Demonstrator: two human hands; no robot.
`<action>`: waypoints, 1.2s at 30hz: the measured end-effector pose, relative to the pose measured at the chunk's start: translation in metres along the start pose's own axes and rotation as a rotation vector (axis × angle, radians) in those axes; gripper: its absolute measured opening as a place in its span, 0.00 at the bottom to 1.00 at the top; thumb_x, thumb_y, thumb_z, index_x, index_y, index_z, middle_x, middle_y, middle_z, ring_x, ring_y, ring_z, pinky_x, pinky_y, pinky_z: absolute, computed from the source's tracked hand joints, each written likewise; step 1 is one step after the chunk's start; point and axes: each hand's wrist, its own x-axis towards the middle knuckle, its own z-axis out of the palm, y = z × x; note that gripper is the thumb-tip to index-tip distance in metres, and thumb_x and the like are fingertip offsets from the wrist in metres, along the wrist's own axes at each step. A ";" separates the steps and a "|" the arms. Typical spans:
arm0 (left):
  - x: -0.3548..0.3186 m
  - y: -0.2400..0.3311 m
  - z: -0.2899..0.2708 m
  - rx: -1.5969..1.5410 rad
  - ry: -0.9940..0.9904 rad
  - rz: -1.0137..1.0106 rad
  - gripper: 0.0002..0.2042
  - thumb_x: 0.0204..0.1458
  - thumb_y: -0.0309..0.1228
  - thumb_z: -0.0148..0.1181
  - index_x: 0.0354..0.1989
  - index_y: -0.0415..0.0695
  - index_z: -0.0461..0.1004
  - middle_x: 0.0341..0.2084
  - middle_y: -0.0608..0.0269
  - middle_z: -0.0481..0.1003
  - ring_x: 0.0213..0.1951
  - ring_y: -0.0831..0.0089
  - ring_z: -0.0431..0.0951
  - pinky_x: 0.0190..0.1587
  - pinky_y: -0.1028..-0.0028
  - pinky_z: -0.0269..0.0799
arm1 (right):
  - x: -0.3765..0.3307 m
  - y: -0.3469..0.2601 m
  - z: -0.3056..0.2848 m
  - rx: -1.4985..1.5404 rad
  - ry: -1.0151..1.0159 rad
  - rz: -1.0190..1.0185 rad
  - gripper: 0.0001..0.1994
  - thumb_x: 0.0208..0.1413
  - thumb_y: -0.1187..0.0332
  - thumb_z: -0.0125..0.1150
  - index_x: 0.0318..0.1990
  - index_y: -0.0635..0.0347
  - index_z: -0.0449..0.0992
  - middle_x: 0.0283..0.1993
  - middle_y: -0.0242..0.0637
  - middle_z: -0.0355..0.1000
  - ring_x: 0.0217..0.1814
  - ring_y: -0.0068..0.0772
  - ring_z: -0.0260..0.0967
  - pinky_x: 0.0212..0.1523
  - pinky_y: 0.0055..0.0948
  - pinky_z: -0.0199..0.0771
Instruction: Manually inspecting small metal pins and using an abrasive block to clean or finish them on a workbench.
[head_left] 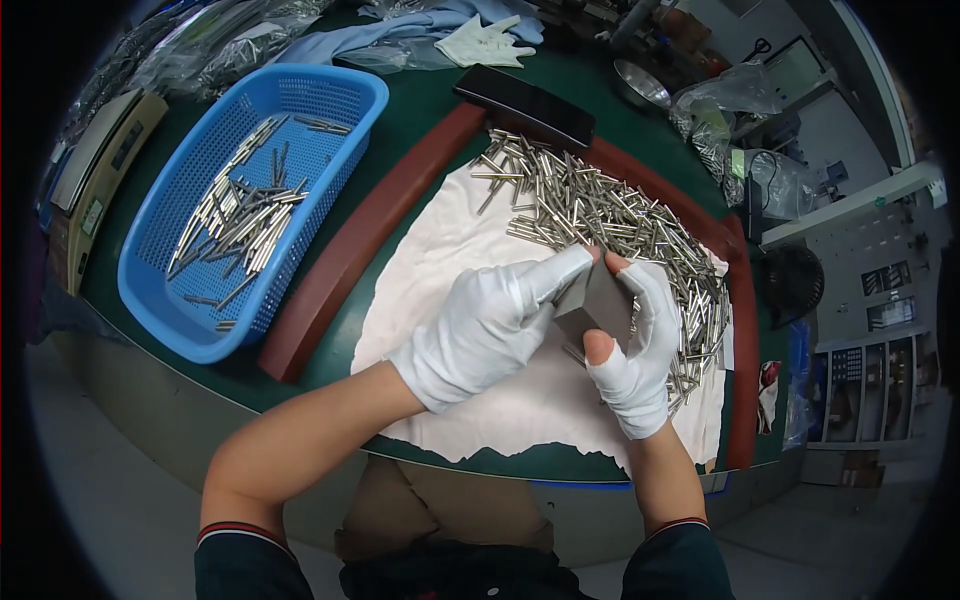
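Observation:
Between both hands is a grey rectangular block (607, 300) with flat faces and a sharp edge, raised above the white cloth (420, 310). My left hand (490, 310), in a white glove, closes on its left side. My right hand (645, 340), gloved with thumb and fingertips bare, grips the right side, its thumb across the near face. Just under the block shows the end of a thin metal pin (573, 352); whether a finger touches it I cannot tell. A large heap of shiny metal pins (600, 215) lies beyond and right of my hands.
Dark red rails (345, 250) border the cloth left, back and right. A black phone (525, 105) lies across the back corner. Left stands a blue perforated basket (345, 165) holding more pins, beside a scale (100, 190). Behind are a white glove (487, 42) and a metal bowl (640, 85).

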 end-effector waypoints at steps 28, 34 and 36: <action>0.011 0.019 -0.006 -0.585 -0.117 -0.744 0.30 0.47 0.21 0.56 0.62 0.34 0.59 0.21 0.66 0.74 0.24 0.84 0.73 0.26 0.82 0.69 | 0.002 0.006 0.004 0.166 0.080 0.412 0.23 0.43 0.59 0.69 0.43 0.68 0.74 0.40 0.44 0.71 0.41 0.39 0.70 0.44 0.31 0.70; 0.010 0.015 -0.004 -0.554 -0.120 -0.701 0.30 0.47 0.21 0.57 0.62 0.34 0.59 0.22 0.65 0.74 0.24 0.84 0.73 0.25 0.82 0.69 | 0.005 0.010 0.008 0.016 0.056 0.327 0.25 0.42 0.55 0.69 0.42 0.67 0.74 0.36 0.43 0.70 0.38 0.39 0.70 0.41 0.31 0.70; 0.008 0.015 -0.003 -0.612 -0.083 -0.728 0.29 0.47 0.21 0.57 0.61 0.36 0.60 0.22 0.66 0.74 0.23 0.85 0.71 0.26 0.82 0.68 | 0.005 0.010 0.006 -0.023 0.056 0.334 0.26 0.42 0.55 0.70 0.42 0.68 0.74 0.37 0.43 0.70 0.38 0.39 0.70 0.40 0.32 0.70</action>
